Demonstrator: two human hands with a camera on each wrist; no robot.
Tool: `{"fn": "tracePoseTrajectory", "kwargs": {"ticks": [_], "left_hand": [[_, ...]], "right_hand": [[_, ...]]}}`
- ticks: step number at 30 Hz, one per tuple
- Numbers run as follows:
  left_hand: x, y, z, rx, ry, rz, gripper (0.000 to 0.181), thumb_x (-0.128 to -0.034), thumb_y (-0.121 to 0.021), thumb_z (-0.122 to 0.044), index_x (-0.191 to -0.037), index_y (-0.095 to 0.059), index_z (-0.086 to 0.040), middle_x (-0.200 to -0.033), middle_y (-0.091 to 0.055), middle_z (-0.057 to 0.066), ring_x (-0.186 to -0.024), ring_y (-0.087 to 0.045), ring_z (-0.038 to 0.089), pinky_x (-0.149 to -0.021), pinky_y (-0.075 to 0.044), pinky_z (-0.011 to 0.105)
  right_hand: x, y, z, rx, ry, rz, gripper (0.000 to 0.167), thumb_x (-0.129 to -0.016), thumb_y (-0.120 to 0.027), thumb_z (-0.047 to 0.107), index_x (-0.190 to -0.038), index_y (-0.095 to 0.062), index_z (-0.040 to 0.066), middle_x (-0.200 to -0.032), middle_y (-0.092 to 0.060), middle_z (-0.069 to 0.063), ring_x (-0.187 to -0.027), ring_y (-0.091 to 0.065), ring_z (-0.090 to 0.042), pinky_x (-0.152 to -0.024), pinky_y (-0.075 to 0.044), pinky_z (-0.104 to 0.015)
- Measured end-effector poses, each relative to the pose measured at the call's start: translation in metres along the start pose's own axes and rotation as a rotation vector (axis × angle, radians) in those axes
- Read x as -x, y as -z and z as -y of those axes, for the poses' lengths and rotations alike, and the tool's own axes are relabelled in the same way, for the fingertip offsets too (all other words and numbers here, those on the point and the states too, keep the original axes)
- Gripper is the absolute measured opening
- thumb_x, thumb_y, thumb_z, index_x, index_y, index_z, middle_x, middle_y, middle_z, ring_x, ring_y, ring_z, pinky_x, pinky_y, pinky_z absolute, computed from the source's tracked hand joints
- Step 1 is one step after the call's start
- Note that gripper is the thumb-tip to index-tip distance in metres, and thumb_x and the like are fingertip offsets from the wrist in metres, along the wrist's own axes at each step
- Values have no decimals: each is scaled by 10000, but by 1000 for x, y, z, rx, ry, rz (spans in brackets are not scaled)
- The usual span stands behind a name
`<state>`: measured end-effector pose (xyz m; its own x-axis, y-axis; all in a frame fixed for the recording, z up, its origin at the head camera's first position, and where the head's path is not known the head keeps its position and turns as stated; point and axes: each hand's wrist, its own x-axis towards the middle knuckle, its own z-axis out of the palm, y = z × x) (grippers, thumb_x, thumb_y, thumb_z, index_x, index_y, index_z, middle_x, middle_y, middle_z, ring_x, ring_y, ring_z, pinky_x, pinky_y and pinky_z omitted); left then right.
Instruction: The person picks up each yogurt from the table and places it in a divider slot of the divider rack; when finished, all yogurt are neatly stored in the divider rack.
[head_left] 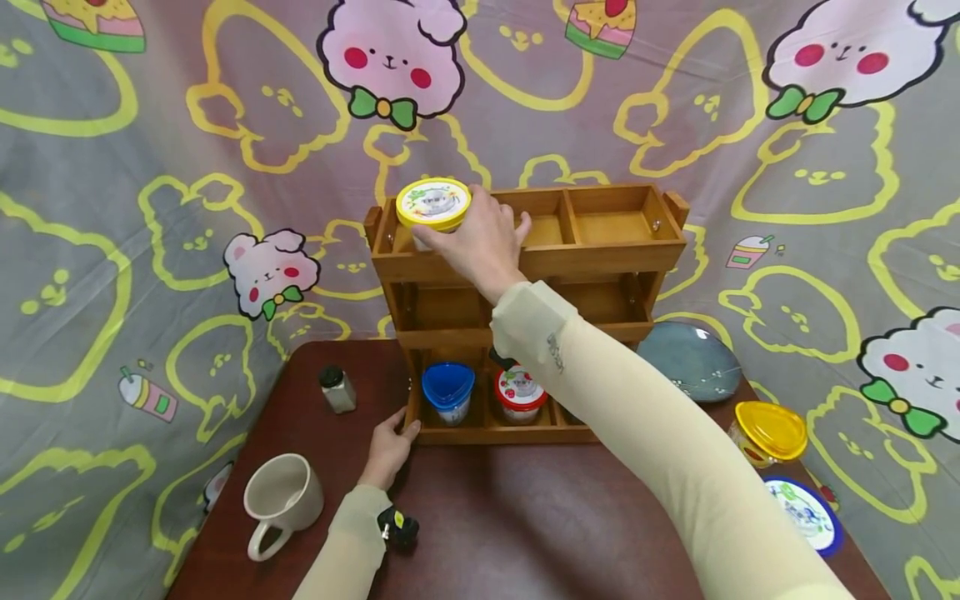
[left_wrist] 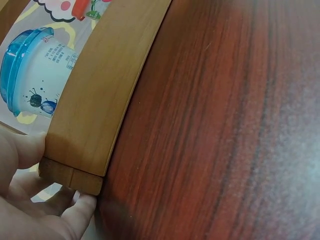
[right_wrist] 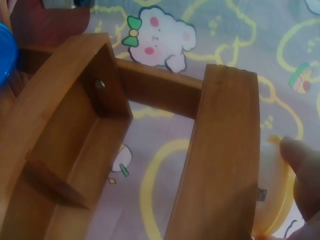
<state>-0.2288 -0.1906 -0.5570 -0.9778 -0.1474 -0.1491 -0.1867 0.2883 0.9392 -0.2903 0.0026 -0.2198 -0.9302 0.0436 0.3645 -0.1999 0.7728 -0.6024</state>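
My right hand (head_left: 486, 237) grips a round tub with a yellow lid (head_left: 433, 202) at the left compartment of the top tier of a three-tier wooden rack (head_left: 525, 265). In the right wrist view, the tub's pale side (right_wrist: 272, 200) shows partly behind the rack's front board, beside my thumb. My left hand (head_left: 390, 450) holds the rack's lower left corner, thumb on one side and fingers below in the left wrist view. On the bottom tier sit a blue-lidded tub (head_left: 448, 390) and a red-lidded tub (head_left: 519, 392). My right forearm hides part of the rack.
Left of the rack stand a black-capped shaker (head_left: 337, 390) and a beige mug (head_left: 283, 500). To the right are a blue-grey plate (head_left: 690, 362), a yellow-lidded container (head_left: 768, 432) and a blue-rimmed tub (head_left: 804, 515). A patterned cloth (head_left: 247, 208) hangs behind the table.
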Motion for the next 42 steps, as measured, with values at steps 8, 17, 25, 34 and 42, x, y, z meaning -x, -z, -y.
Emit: {"fn": "tracePoseTrajectory", "kwargs": {"ticks": [8, 17, 25, 34, 42], "left_hand": [[-1, -7, 2, -4, 6, 11, 560, -995, -606, -165, -1483, -408, 25, -1500, -397, 249, -1398, -312, 408, -1120, -272, 559], [-4, -10, 0, -8, 5, 20, 563, -991, -608, -142, -1479, -400, 46, -1505, -381, 264, -1401, -308, 402, -1123, -275, 544], [-7, -8, 1, -35, 1, 27, 557, -997, -602, -149, -1478, -401, 49, -1489, -399, 274, -1385, -338, 407, -1119, -285, 545], [-5, 0, -1, -37, 9, 21, 570, -1000, -599, -170, -1487, -391, 38, -1514, -372, 257, -1409, -292, 399, -1133, -242, 557], [-1, 4, 0, -45, 24, 34, 572, -1009, -583, -179, -1499, -374, 28, -1506, -385, 258, -1400, -315, 395, -1128, -255, 557]], "right_hand": [[1, -1, -7, 25, -51, -7, 1123, -732, -661, 771, -1567, -218, 164, -1413, -489, -67, -1322, -375, -291, -1129, -111, -545], [12, 51, -32, -2, -48, -26, 969, -841, -534, 755, -1580, -246, 197, -1379, -518, -30, -1308, -369, -291, -1106, -118, -513], [52, 114, -85, -31, 72, -129, 725, -916, -592, 600, -1480, -466, 162, -1253, -613, -62, -1236, -440, -321, -1055, -148, -559], [128, 162, -187, -42, 2, -166, 546, -950, -646, 423, -1396, -577, 116, -1220, -616, -144, -1215, -453, -393, -941, -303, -581], [216, 180, -277, 46, -344, -131, 637, -988, -557, 457, -1518, -415, 134, -1384, -490, -237, -1189, -434, -472, -877, -414, -639]]}}
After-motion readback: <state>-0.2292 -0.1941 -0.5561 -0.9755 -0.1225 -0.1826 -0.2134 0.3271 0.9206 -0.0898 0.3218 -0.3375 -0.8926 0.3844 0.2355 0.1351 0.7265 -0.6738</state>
